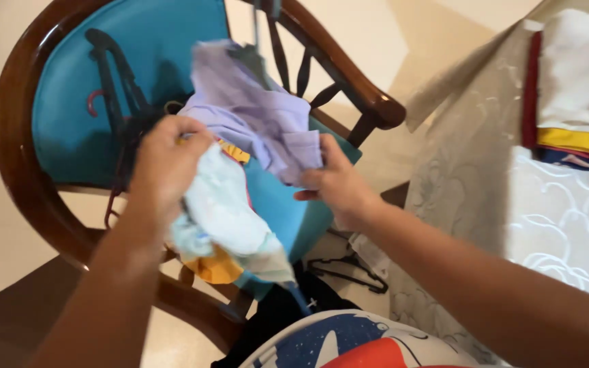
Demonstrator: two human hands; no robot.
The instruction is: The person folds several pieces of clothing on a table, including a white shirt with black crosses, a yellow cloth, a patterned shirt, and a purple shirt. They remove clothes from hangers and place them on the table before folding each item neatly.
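Clothing is hanging limp over the wooden chair (22, 170): the left hand (165, 160) is clutching a pale, soft bundle (223, 218), while the right hand (335, 184) is pinching the lilac garment (253, 109) at its near hem. Both look light, floppy, best gripped at edges.

Warm, even indoor light, moderately bright, with no harsh glare. Motion blur smears the lilac cloth garment (253, 112) and the pale mint cloth bundle (223, 218); both hands (168, 160) show soft edges. Soft shadow darkens the teal padded seat of the round wooden chair (69, 102). The white embossed tablecloth (567, 218) appears slightly washed out.
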